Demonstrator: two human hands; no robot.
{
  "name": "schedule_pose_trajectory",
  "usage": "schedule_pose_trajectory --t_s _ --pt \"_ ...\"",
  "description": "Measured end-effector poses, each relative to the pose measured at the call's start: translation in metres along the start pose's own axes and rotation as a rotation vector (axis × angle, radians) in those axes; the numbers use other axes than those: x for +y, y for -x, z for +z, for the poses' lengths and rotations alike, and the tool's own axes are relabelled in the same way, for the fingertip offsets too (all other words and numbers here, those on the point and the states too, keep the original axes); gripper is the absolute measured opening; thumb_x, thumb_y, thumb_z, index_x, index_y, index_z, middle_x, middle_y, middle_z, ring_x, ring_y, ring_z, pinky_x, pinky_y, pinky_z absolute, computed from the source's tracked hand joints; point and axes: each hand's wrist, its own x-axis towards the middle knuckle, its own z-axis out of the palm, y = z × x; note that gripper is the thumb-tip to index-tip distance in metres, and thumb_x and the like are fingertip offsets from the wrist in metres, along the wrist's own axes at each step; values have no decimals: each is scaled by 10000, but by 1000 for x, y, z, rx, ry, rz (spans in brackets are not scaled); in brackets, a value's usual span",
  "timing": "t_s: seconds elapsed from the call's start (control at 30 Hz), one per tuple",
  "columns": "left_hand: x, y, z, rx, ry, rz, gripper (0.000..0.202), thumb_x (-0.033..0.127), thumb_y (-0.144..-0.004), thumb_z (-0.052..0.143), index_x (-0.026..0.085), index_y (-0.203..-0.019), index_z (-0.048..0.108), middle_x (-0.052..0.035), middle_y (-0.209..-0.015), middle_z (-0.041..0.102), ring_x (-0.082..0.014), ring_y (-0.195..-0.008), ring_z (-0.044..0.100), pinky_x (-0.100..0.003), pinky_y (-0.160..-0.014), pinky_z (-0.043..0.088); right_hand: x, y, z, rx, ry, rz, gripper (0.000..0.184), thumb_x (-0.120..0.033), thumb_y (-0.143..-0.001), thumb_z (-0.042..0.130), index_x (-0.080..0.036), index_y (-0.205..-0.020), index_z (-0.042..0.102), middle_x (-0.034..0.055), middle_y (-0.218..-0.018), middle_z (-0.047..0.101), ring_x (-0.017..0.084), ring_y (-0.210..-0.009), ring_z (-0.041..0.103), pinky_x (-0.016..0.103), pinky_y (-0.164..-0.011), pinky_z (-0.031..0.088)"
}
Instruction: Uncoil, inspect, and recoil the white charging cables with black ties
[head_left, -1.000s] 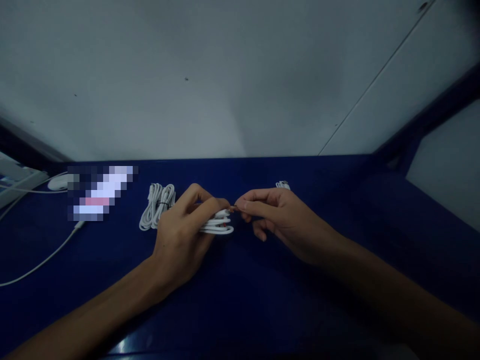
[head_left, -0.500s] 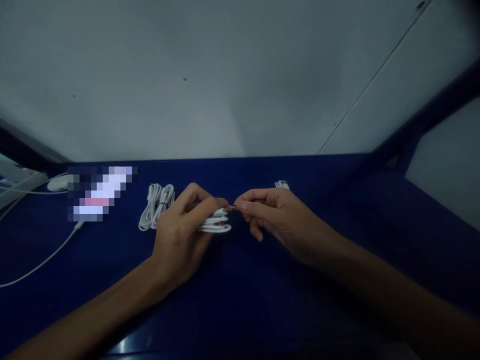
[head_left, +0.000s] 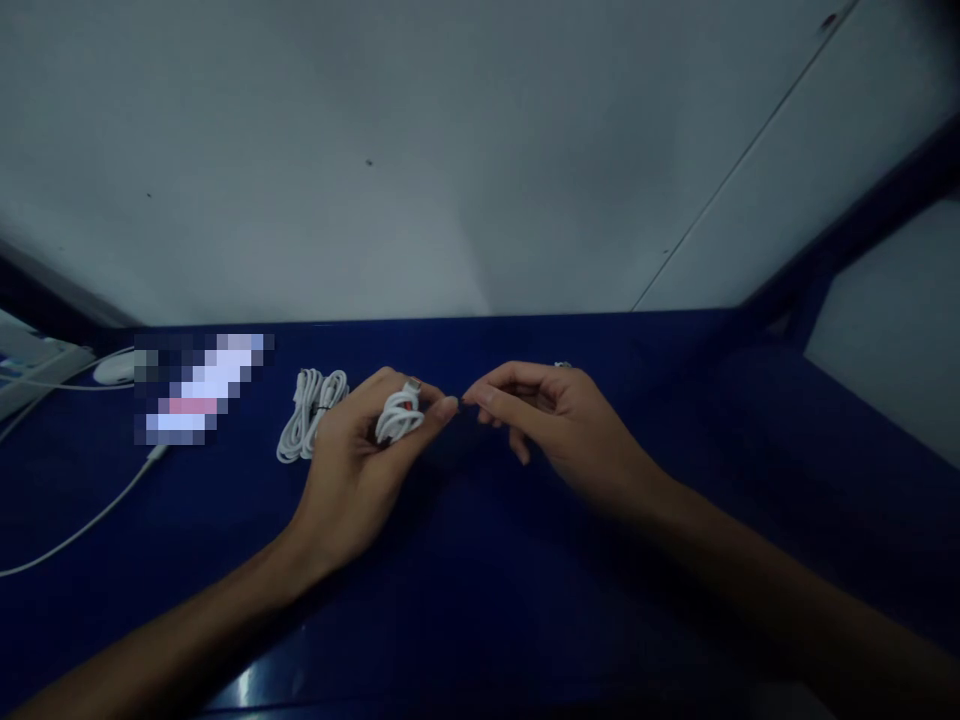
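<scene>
My left hand (head_left: pixel 365 455) is closed round a coiled white cable (head_left: pixel 398 414), holding it just above the dark blue table (head_left: pixel 480 600). The coil now stands upright between thumb and fingers. My right hand (head_left: pixel 559 420) hovers close to the right of it, thumb and forefinger pinched together near the left thumb tip. What the pinch holds is too small to make out. A second bundled white cable (head_left: pixel 311 410), tied round its middle, lies on the table just left of my left hand.
A small white object (head_left: pixel 562 365) peeks out behind my right hand. At the far left a loose white cord (head_left: pixel 82 525) runs across the table, near a white mouse (head_left: pixel 114 368) and a blurred-out patch. A pale wall rises behind the table.
My left hand has turned the coil from lying flat and sideways to upright in its grip. Both hands rose slightly, and a small gap has opened between the fingertips.
</scene>
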Motion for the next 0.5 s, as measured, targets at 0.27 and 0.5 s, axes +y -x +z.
schedule_pose_trajectory --t_s 0.27,0.5 --pt "-7 -3 4 -76 432 -387 280 453 -960 836 211 -867 732 81 -559 380 -82 -465 289 -245 -417 223 3 5 4 -18 328 -178 73 -353 -1023 782 -285 -1020 810 9 -1027 707 181 -917 659 329 -749 520" --pt "-5 -4 6 -99 596 -517 321 443 -1012 772 229 -1250 747 80 -618 422 -83 -471 300 -214 -419 322 7 -1 -1 3 664 -260 82 -189 -1022 779 -240 -961 797 9 -932 719 197 -909 623 359 -782 504"
